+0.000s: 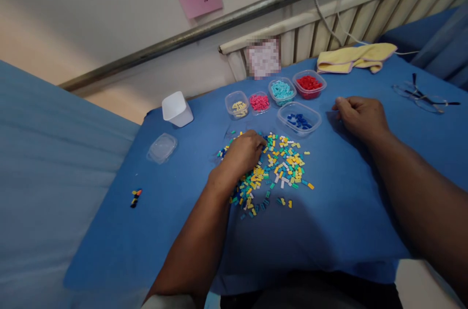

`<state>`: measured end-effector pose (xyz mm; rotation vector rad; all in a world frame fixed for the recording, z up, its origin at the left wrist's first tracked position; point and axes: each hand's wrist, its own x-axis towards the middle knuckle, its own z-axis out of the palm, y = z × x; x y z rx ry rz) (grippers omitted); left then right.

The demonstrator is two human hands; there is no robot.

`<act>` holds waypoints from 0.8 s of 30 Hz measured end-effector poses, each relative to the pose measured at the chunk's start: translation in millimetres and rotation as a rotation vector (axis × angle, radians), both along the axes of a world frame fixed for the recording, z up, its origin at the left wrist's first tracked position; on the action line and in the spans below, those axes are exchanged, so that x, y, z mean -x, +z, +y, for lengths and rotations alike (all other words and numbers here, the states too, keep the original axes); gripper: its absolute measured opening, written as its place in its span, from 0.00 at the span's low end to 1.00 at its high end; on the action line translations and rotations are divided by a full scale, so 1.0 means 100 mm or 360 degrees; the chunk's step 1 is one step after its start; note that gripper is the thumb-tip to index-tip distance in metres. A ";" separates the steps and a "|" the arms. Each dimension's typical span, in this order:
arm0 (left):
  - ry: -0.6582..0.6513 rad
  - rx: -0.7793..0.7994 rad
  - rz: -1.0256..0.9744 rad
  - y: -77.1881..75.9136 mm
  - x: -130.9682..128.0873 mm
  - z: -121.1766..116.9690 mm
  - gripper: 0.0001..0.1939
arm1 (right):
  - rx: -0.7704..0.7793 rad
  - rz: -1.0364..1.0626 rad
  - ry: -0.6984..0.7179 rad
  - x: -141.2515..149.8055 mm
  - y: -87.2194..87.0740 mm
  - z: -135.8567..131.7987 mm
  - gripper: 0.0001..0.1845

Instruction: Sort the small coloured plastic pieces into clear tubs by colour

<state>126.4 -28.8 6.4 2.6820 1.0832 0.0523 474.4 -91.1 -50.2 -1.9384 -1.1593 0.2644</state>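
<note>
My left hand (244, 152) reaches into a spread pile of small plastic building bricks (290, 166) in yellow, green, teal, white and blue. Its fingers are curled down together among the bricks, and whatever is between the fingertips is hidden. To the right, my right hand (361, 115) rests on the blue-covered table, closed with the thumb on top; its inside does not show. Between the pile and that hand is a clear tub with a few dark blue bricks (300, 121).
Behind stand clear tubs of cream bricks (239, 108), pink bricks (260, 103), light blue bricks (282, 90) and red bricks (309, 83). A white container (178, 109) and clear lid (163, 148) lie left. A yellow cloth (353, 59) and glasses (420, 96) lie back right.
</note>
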 end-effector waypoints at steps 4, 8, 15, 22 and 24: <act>0.0218 -0.0054 0.0046 -0.01 0.14 0.03 0.16 | 0.0032 0.0024 -0.0005 0.00 0.01 0.00 0.20; 0.0244 -0.0007 0.0035 0.03 0.26 0.04 0.17 | 0.0050 0.0002 -0.0022 0.01 0.02 -0.01 0.19; 0.0153 0.0010 0.0155 0.02 0.28 0.07 0.22 | 0.0061 0.0027 -0.0031 0.01 0.03 -0.01 0.21; 0.0108 -0.0048 0.0157 0.03 0.26 0.02 0.22 | 0.0071 0.0018 -0.0019 0.01 0.03 -0.01 0.21; 0.0064 -0.0099 0.0188 0.04 0.25 0.01 0.21 | 0.0088 0.0016 -0.0023 0.01 0.04 -0.01 0.21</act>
